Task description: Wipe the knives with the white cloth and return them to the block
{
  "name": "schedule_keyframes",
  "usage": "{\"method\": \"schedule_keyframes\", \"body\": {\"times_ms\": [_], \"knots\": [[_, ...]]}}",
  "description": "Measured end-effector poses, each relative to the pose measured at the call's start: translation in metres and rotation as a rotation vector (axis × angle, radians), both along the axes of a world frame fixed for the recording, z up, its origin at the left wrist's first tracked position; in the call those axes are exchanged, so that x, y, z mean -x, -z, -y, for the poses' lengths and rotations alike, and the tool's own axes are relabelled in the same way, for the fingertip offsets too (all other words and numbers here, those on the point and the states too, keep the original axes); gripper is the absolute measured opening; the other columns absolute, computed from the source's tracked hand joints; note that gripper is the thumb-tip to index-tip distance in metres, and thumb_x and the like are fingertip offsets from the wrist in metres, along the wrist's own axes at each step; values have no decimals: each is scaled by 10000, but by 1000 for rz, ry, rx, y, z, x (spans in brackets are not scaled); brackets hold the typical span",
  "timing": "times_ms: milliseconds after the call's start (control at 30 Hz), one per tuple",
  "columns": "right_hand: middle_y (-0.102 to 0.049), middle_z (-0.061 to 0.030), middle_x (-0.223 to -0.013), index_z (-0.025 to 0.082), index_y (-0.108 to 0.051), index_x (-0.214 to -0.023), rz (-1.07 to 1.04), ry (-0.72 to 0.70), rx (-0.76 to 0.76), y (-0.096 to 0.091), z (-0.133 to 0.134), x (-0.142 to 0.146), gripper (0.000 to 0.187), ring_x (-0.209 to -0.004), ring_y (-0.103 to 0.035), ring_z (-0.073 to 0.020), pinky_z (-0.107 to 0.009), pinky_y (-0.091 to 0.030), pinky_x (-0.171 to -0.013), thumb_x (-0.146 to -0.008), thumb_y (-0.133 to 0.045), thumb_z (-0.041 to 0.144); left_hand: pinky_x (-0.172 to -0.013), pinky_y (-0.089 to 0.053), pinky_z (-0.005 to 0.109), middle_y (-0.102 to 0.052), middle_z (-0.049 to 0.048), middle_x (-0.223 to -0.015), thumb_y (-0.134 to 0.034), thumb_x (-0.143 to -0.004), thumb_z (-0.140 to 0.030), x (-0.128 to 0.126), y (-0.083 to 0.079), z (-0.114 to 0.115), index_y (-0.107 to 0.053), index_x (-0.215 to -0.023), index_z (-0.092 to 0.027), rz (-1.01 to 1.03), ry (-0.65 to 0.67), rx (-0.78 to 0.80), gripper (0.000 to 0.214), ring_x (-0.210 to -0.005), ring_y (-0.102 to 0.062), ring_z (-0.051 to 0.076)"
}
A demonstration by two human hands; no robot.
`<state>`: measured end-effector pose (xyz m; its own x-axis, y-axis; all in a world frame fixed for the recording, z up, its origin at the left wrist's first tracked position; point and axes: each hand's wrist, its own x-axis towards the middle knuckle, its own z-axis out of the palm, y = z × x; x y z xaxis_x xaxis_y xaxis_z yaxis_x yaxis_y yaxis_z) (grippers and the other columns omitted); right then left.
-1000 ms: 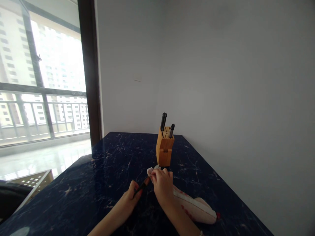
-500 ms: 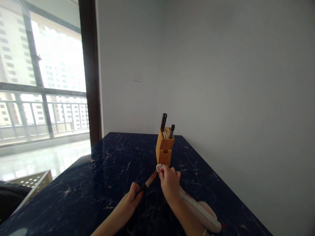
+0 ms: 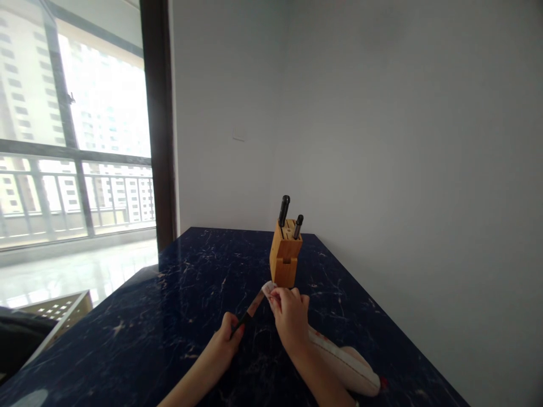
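Note:
My left hand [image 3: 228,334] is closed around the black handle of a knife [image 3: 255,304], whose blade points forward and to the right. In my right hand [image 3: 291,316] a small white cloth [image 3: 267,289] is pinched, and it lies against the blade near the tip, covering it. Just beyond my right hand stands a wooden knife block [image 3: 285,254]. Two black-handled tools, one taller than the other, stick up from its slots. Partly behind my right forearm lies a white padded fabric item [image 3: 345,364] with red marks; its kind is unclear.
Everything rests on a dark blue marble-patterned table [image 3: 203,265]. Grey walls [image 3: 382,141] meet behind it, one running along its right side. A beige perforated bin [image 3: 70,319] with dark material inside stands at the lower left, below large windows [image 3: 106,113].
The white cloth in my right hand has shifted slightly left, toward the blade's tip. My left hand keeps its hold on the knife, and the view has turned a little.

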<state>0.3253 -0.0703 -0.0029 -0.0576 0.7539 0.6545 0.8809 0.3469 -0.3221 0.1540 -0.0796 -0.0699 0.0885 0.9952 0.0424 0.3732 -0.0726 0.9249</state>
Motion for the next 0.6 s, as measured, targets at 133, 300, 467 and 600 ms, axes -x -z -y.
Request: {"method": "schedule_keyframes", "body": {"times_ms": [133,300,467,600], "knots": [[-628,21,-842,245,-566,-816,48,-121,66,1,10,20,139,-813,-493,-154,-289,-246,-706,-824,-473,142,-495,-296,220,-411,-80,-561,-310,-830,-408,1,-13,9,-305,-814,-225,-124,66,-134,184,-509,-400,108],[-628,27,-823,247,-563,-788,89,-173,95,4,14,27,162,-818,-490,-158,-293,-246,-704,-806,-475,113,-543,-331,240,-468,-52,-624,-301,-827,-396,1,-19,11,-294,-804,-228,-170,43,-126,170,-582,-480,138],[-627,14,-813,241,-559,-774,102,-162,104,6,14,27,170,-809,-488,-170,-299,-245,-689,-802,-461,104,-546,-333,243,-481,-51,-624,-308,-816,-389,0,-18,11,-288,-785,-231,-166,27,-106,161,-584,-489,143],[-623,15,-785,240,-554,-770,76,-166,120,5,14,29,173,-798,-487,-171,-303,-246,-695,-803,-456,101,-563,-337,246,-486,-46,-633,-321,-817,-381,0,-22,13,-309,-787,-228,-169,54,-117,157,-610,-496,147]]}}
